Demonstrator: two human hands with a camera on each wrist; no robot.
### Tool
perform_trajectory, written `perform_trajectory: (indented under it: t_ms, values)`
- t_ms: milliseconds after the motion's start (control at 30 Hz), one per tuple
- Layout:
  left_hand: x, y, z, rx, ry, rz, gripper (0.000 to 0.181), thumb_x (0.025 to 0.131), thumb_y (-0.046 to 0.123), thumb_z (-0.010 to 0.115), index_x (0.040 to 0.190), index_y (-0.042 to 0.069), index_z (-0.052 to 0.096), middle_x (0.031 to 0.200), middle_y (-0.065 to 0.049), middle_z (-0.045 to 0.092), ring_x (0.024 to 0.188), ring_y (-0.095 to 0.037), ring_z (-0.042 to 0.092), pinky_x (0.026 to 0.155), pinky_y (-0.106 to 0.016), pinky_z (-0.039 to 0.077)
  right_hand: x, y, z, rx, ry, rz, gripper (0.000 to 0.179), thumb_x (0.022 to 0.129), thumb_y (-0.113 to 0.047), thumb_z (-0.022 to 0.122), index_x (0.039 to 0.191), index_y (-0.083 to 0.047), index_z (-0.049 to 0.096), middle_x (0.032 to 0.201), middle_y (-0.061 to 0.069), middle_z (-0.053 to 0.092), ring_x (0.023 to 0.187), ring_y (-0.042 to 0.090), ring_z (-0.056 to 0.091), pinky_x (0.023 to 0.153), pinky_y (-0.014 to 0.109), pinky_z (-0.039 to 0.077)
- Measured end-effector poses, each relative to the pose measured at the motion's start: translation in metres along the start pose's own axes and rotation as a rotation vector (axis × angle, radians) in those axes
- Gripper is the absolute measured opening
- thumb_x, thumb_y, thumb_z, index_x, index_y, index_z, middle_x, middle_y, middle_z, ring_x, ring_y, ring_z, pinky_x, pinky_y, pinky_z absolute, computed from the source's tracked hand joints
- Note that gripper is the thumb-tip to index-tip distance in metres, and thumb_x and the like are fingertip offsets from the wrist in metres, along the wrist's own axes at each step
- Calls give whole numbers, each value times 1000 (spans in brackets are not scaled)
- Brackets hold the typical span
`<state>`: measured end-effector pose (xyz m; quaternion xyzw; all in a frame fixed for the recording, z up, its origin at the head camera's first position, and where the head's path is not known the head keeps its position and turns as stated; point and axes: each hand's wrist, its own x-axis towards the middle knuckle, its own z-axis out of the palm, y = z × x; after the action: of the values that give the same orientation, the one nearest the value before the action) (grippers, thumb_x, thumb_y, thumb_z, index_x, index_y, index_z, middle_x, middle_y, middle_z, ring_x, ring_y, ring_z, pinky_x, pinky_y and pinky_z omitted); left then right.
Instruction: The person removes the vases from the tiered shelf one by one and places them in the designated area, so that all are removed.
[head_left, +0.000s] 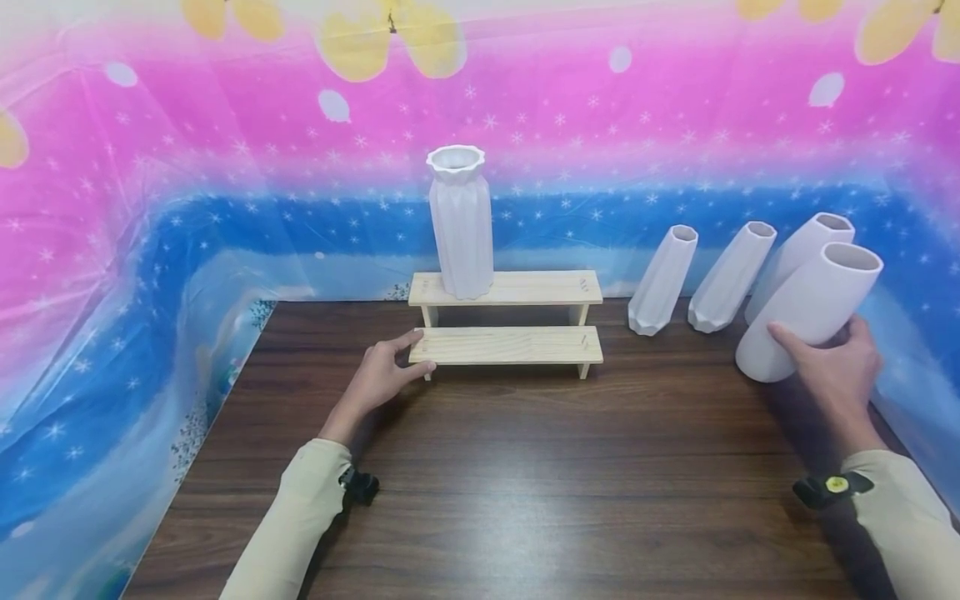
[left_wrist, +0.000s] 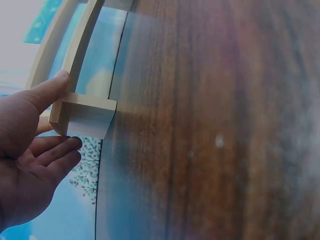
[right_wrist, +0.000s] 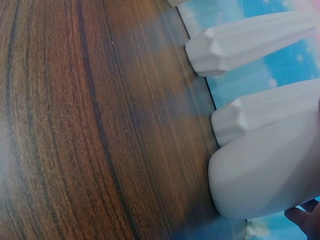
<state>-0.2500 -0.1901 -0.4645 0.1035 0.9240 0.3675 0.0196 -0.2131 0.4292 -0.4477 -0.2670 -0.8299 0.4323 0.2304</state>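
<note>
At the left end of a two-tier wooden display stand [head_left: 517, 346], my left hand [head_left: 384, 371] pinches the lower plank [left_wrist: 80, 55], thumb on its front edge and the other fingers around its end. My right hand [head_left: 843, 375] grips a smooth white vase [head_left: 806, 304] around its side, thumb toward the middle of the table. This vase [right_wrist: 265, 170] stands on the table, with the right fingers mostly out of the right wrist view. A tall white fluted vase [head_left: 462, 233] with a scalloped rim stands on the upper tier, left of its middle.
Two slim faceted white vases [head_left: 663, 279] [head_left: 732, 275] stand on the dark wooden table [head_left: 525, 483], right of the stand. Another white vase [head_left: 795, 250] is partly hidden behind the gripped one. A patterned pink and blue cloth [head_left: 540, 125] hangs behind the table.
</note>
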Motion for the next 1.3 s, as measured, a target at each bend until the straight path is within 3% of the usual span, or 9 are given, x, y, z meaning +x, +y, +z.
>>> perform_trajectory:
  t_ms: [33, 200, 267, 467, 667, 833, 1100, 1300]
  values:
    - [0, 0, 0, -3, -2, -2, 71, 95, 39, 74, 154, 10, 48, 158, -14, 44, 108, -28, 57, 83, -41, 43, 0, 0, 0, 1, -4, 0, 94, 77, -54, 85, 155, -27, 42, 155, 4, 49, 138, 24, 49, 113, 49, 40]
    - [-1, 2, -1, -16, -1, -1, 71, 95, 39, 74, 154, 10, 47, 158, -13, 44, 139, -29, 48, 93, -44, 44, -1, 2, -2, 0, -43, -10, 96, 80, -55, 83, 159, -28, 35, 159, 5, 44, 142, 27, 45, 114, 53, 37]
    - [-1, 1, -1, -19, 0, 1, 71, 95, 39, 74, 154, 10, 47, 158, -12, 44, 142, -30, 45, 95, -45, 44, 0, 2, -3, 0, -61, -11, 97, 81, -55, 82, 160, -28, 32, 160, 6, 42, 144, 29, 43, 115, 55, 36]
    - [-1, 1, 0, -15, 5, 13, 71, 95, 39, 75, 153, 9, 48, 157, -14, 46, 124, -26, 54, 90, -43, 42, -1, 3, -5, 5, -104, 15, 99, 83, -57, 79, 162, -29, 26, 164, 7, 36, 147, 31, 38, 116, 58, 33]
    - [-2, 0, 0, -24, 2, 17, 71, 95, 38, 75, 153, 9, 48, 157, -12, 45, 137, -29, 50, 93, -45, 43, -7, 2, -12, 17, -113, 21, 98, 84, -55, 79, 162, -35, 22, 165, 5, 33, 149, 29, 36, 118, 53, 31]
    - [-2, 0, 0, -22, 2, 21, 71, 95, 39, 74, 153, 9, 48, 158, -12, 45, 133, -28, 52, 91, -44, 43, -14, 3, -18, 55, -112, 28, 96, 85, -50, 81, 161, -36, 24, 165, 2, 34, 148, 25, 39, 117, 46, 35]
    - [-2, 0, -1, -21, 1, 17, 71, 95, 38, 74, 153, 9, 48, 158, -12, 44, 142, -29, 46, 98, -47, 44, -34, 1, -26, 125, -54, 41, 89, 85, -42, 83, 158, -32, 34, 163, -2, 38, 147, 21, 41, 116, 38, 37]
    - [-1, 0, 0, -22, 3, 12, 70, 95, 38, 74, 153, 9, 48, 158, -11, 45, 144, -31, 44, 101, -50, 45, -53, -6, -24, 150, 57, -12, 77, 83, -33, 86, 150, -26, 48, 146, -2, 55, 133, 14, 55, 104, 25, 47]
